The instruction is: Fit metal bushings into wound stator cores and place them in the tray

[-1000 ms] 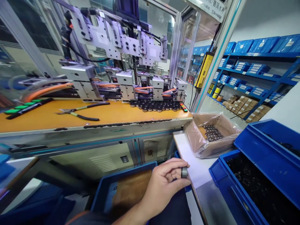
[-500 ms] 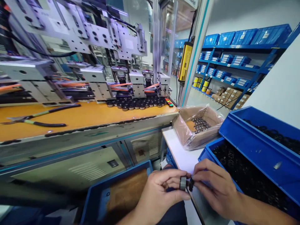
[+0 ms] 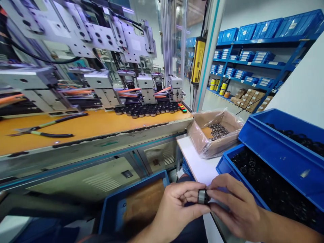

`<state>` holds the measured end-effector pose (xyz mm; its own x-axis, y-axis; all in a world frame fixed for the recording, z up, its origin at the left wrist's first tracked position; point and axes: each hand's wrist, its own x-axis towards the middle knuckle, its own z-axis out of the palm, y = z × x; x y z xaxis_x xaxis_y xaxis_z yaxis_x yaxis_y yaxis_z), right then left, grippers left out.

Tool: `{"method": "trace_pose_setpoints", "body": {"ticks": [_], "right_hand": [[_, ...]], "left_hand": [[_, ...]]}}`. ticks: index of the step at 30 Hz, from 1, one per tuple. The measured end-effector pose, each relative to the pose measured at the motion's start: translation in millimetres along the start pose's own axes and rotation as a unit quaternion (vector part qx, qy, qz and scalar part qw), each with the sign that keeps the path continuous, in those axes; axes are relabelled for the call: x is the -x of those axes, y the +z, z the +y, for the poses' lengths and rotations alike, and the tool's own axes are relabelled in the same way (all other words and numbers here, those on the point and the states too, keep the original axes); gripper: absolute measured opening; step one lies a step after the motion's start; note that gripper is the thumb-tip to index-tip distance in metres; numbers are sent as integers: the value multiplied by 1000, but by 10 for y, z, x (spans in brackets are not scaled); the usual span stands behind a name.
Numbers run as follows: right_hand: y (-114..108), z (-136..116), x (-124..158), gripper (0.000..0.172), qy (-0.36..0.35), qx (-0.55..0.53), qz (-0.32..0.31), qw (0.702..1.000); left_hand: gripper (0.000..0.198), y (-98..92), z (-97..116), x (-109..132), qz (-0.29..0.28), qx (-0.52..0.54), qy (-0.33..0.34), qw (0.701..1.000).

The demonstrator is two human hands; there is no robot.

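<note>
My left hand (image 3: 177, 206) pinches a small metal ring (image 3: 201, 196) between thumb and fingers, low in the middle of the view. My right hand (image 3: 234, 207) meets it from the right, its fingertips pressing a small black part against the ring. Both hands hover over the near edge of a white side table (image 3: 196, 162). Right beside my right hand stands a blue bin (image 3: 273, 184) full of black ring parts.
An orange workbench (image 3: 96, 125) carries an assembly machine (image 3: 106, 60), a row of black parts (image 3: 149, 110) and pliers (image 3: 43, 130). A plastic-lined carton (image 3: 214, 133) of small metal parts sits on the white table. A blue tray (image 3: 134, 206) lies below. Blue shelving (image 3: 255, 64) fills the right background.
My right hand came into view and brought a black part to the ring held in my left hand; the two pieces now touch. The view shifted right.
</note>
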<state>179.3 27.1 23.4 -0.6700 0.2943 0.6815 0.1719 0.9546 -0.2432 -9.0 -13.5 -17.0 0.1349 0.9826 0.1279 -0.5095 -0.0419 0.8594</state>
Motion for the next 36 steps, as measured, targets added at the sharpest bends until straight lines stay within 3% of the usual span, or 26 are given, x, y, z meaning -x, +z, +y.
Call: {"method": "trace_pose_setpoints", "body": {"ticks": [8, 14, 18, 22, 26, 28, 31, 36], "right_hand": [[62, 61, 117, 32, -56, 58, -19, 997], [42, 26, 74, 21, -98, 57, -10, 994], [76, 29, 97, 31, -85, 71, 10, 994], [87, 21, 94, 27, -111, 104, 36, 988], [55, -53, 16, 24, -107, 100, 61, 987], [52, -114, -37, 25, -83, 70, 71, 992], [84, -216, -137, 24, -54, 32, 77, 995], [208, -378, -417, 27, -78, -36, 49, 995]], "left_hand": [[43, -1, 47, 29, -29, 18, -31, 999], [40, 14, 65, 38, -49, 79, -59, 994], [38, 65, 36, 30, -56, 114, -63, 990], [36, 164, -96, 80, 19, 88, -6, 996], [42, 176, -81, 101, 45, -21, 130, 990], [46, 123, 50, 96, 19, -147, 223, 964], [42, 14, 322, 134, -28, -314, 338, 886], [31, -135, 684, 374, -20, -446, 418, 791]]}}
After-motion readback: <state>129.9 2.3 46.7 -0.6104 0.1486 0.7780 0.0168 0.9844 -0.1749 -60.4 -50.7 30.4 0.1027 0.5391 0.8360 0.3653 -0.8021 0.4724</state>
